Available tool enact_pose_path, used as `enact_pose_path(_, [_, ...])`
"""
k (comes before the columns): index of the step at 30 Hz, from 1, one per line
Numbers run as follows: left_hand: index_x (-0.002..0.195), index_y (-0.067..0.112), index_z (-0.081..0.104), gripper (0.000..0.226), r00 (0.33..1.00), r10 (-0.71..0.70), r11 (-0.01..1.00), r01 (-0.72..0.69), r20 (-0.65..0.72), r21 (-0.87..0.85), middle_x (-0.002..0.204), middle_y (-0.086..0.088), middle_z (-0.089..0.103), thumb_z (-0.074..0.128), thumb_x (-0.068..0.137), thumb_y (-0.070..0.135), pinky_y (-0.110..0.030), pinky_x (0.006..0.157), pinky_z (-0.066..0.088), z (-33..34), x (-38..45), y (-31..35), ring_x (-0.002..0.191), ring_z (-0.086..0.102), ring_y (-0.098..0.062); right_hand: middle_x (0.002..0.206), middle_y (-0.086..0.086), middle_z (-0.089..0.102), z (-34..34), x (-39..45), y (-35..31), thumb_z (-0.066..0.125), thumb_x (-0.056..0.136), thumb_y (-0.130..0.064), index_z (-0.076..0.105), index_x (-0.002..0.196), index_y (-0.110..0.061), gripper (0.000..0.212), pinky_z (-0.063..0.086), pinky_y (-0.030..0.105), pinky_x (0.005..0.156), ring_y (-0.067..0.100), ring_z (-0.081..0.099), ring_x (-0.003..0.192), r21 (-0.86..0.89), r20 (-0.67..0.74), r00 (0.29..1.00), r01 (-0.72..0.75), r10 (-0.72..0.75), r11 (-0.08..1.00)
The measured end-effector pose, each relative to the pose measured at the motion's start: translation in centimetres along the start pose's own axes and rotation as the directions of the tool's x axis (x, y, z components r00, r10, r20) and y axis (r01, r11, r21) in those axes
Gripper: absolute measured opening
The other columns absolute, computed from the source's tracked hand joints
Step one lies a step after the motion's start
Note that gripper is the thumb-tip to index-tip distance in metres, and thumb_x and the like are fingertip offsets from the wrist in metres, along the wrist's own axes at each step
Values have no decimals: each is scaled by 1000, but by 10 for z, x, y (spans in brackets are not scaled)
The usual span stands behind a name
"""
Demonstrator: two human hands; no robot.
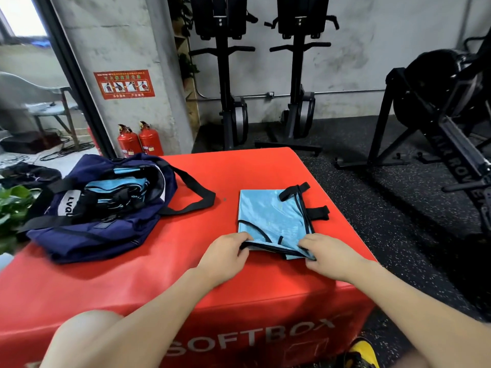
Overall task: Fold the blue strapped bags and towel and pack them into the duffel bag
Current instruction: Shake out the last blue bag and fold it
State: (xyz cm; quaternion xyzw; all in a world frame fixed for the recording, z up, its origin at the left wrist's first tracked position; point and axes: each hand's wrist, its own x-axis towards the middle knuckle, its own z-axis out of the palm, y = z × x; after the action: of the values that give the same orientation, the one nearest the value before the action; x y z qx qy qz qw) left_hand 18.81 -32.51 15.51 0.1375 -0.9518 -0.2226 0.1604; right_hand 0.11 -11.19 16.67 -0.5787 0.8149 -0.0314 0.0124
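One blue bag [273, 219] – two hands [225, 251] [326, 254] pinching

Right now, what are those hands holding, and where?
Both hold the blue strapped bag by its near edge: left hand at one corner, right hand at the other.

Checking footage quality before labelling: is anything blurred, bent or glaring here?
Head view: wide-angle bending bows the red soft box edges; the plant and frame's left edge smear; the window is blown out; the hands and blue strapped bag stay sharp.
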Motion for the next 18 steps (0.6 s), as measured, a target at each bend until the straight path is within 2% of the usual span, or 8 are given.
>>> enact_pose_path(2, [107,21,62,19,998,51,998,-52,-36,-23,93,6,66,56,91,13,-30,75,45,-1,-4,1,85,60,-18,74,-7,50,-6,-7,6,59,80,-28,47,75,-18,16,37,35,66,11,45,73,179,-30,997,-59,66,982])
enact_pose_path(4, [109,19,60,21,992,100,993,-105,-75,-55,92,6,66,56,92,9,-27,71,42,-4,-9,5,81,57,-15,61,-8,46,-14,-15,8,60,72,-35,52,67,-15,22,35,34,58,5,38,60,431,-58,986,-114,153,895])
enact_pose_path(8, [109,22,59,20,983,138,976,-155,-117,-155,81,12,61,57,93,10,-24,65,43,-13,-19,16,69,53,-9,62,-7,46,-34,-24,8,65,66,-30,62,75,-2,30,31,31,59,8,40,61,707,70,976,-196,208,680])
enact_pose_path(11, [106,23,63,18,978,122,953,-163,-172,-253,76,16,59,62,94,9,-16,63,41,-15,-22,21,63,51,-5,67,-1,44,-44,-26,13,68,75,-19,62,79,8,28,28,29,59,11,40,66,786,161,973,-228,166,575])
enact_pose_path(13, [107,22,65,19,972,101,941,-162,-211,-298,82,18,63,64,94,9,-14,68,43,-15,-19,24,69,56,-2,64,-2,43,-47,-24,14,70,83,-6,60,73,9,20,26,24,55,9,39,62,804,168,972,-230,162,548])
enact_pose_path(16, [110,22,68,23,966,50,940,-131,-254,-314,93,19,68,65,94,7,-12,75,44,-14,-6,25,82,63,0,56,-8,43,-46,-14,17,66,86,2,61,67,2,20,28,18,49,4,37,51,817,87,966,-208,242,538])
enact_pose_path(18, [112,25,68,30,969,3,937,-90,-248,-339,98,19,69,62,93,2,-12,79,46,-14,6,24,90,65,-1,57,-9,46,-42,-4,21,67,85,-4,62,67,-5,19,32,25,53,6,40,53,803,-15,953,-168,302,572])
